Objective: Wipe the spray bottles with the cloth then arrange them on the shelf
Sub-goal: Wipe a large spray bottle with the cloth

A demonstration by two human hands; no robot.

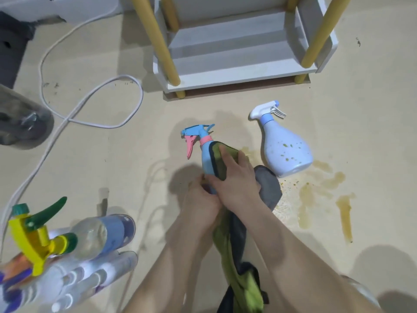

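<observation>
The left hand (200, 199) grips the base of the blue bottle (205, 161), which is low over the floor (135, 166) before the shelf (243, 71). The right hand (234, 177) clasps the cloth (217, 163) around the bottle's body. A stained white bottle (285, 150) sits just right of them beside yellow spills (343, 213). More bottles (90, 242) lie at the left.
</observation>
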